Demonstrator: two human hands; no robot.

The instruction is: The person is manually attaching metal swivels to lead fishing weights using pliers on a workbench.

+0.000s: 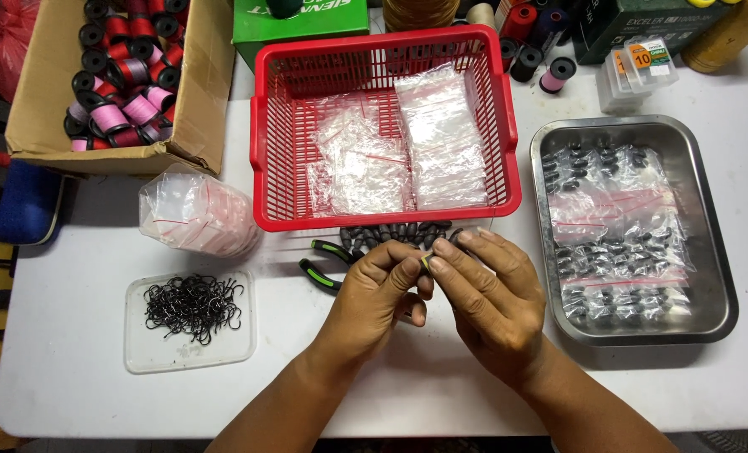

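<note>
Head cam, looking straight down: both hands meet at the middle of the white worktop [80, 352], left hand [378, 294] and right hand [496, 298] pinching one small dark sinker [425, 261] between fingertips, so each grip is narrow and closed on it. Looks dense, smooth and easy to fumble, so I'd say hold it by its sides. More loose sinkers [391, 235] at 12 o'clock, then the red basket [261, 151] of clear bags. Pliers [328, 262] at 10, fish hooks [191, 304] at 9, steel tray [718, 277] at 3.
</note>
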